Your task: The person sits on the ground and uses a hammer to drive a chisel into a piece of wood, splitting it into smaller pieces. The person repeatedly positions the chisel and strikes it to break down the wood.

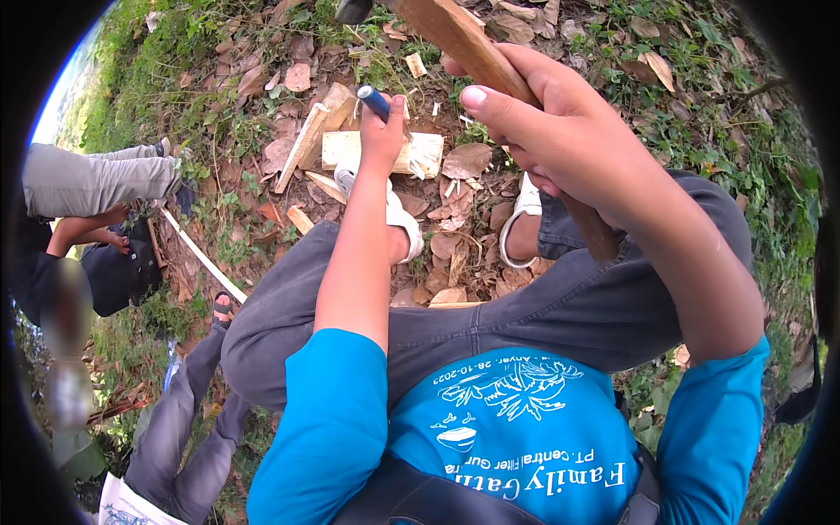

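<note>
While the person crouches over leaf litter, both hands are closed on tools above a pale wood block (420, 150).

Just above the block, the left hand (382, 131) is wrapped around a blue-handled chisel (374, 101). Well right of it and raised, the right hand (560, 131) grips a wooden handle (455, 39), probably stiff and top-heavy, best held low on the shaft. Offcuts (308, 140) lie left of the block.

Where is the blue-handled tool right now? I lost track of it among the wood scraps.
In the head view, the blue-handled tool is in the left hand, upper centre, held over the pale wooden block on the leaf-strewn ground, just beyond the white shoe.
</note>
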A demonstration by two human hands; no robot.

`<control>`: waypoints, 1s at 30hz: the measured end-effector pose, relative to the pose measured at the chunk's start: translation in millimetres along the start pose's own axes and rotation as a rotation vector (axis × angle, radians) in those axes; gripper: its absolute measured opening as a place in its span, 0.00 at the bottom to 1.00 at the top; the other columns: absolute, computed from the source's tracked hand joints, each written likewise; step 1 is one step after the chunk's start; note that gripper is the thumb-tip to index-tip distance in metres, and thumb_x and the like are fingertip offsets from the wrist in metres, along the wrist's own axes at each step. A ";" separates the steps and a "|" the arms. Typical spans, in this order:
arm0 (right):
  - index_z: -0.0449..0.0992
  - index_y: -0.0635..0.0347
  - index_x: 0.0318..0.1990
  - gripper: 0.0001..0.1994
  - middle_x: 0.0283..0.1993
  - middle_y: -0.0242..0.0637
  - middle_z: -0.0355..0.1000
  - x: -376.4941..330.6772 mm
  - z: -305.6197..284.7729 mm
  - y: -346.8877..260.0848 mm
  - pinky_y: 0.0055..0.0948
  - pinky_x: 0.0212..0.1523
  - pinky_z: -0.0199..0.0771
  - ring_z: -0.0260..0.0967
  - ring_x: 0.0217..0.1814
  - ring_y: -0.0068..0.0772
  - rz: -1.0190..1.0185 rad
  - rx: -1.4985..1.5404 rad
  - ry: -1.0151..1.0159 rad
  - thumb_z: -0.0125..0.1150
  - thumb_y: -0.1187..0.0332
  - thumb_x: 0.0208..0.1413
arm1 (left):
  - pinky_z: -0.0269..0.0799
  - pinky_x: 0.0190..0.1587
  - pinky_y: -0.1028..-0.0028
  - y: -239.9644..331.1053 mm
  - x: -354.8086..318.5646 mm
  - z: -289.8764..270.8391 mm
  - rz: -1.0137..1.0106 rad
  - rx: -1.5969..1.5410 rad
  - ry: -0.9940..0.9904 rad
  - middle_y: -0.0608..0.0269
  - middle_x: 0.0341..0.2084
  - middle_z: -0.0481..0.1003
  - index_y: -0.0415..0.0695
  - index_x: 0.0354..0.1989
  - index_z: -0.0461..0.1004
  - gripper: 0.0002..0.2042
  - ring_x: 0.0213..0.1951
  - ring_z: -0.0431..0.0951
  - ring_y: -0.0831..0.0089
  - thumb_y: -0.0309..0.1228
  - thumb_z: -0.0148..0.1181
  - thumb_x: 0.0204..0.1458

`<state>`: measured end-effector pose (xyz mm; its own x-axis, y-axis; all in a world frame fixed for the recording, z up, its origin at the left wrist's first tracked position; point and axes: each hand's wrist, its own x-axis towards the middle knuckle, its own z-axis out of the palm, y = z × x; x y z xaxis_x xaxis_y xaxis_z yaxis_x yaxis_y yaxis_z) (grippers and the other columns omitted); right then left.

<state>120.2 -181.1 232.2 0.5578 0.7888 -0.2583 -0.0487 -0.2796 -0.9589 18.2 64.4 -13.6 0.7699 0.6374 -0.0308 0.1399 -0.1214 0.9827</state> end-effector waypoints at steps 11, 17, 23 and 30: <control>0.69 0.60 0.61 0.18 0.29 0.21 0.62 -1.6 0.1 -5.9 0.18 0.24 0.57 0.54 0.24 0.10 -0.442 0.087 0.189 0.52 0.60 0.72 | 0.72 0.48 0.58 13.5 -2.1 14.5 0.129 0.571 -0.268 0.47 0.37 0.78 0.41 0.45 0.71 0.14 0.44 0.78 0.47 0.40 0.60 0.63; 0.66 0.58 0.61 0.16 0.29 0.24 0.62 4.0 11.5 23.5 0.23 0.24 0.59 0.55 0.23 0.14 -0.568 -0.028 0.315 0.49 0.62 0.73 | 0.72 0.47 0.59 20.9 -2.2 11.7 0.089 0.526 -0.246 0.50 0.36 0.78 0.40 0.44 0.71 0.13 0.42 0.79 0.51 0.38 0.60 0.62; 0.70 0.65 0.51 0.15 0.32 0.47 0.76 31.3 4.5 68.4 0.41 0.35 0.71 0.75 0.31 0.39 -0.025 -0.407 0.100 0.54 0.61 0.68 | 0.72 0.47 0.58 14.2 -3.7 6.0 0.124 0.500 -0.243 0.48 0.36 0.78 0.38 0.42 0.71 0.14 0.43 0.78 0.50 0.38 0.61 0.62; 0.67 0.58 0.61 0.15 0.28 0.26 0.63 12.6 6.5 21.6 0.21 0.22 0.61 0.57 0.21 0.15 -0.525 -0.044 0.409 0.47 0.62 0.73 | 0.72 0.49 0.59 19.1 1.0 10.7 0.011 0.543 -0.284 0.48 0.39 0.77 0.40 0.47 0.71 0.13 0.45 0.77 0.48 0.35 0.62 0.61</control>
<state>120.8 -173.7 207.4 0.7679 0.5579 0.3148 0.3438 0.0557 -0.9374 28.3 54.6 3.1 0.8985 0.4151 -0.1426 0.3712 -0.5450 0.7518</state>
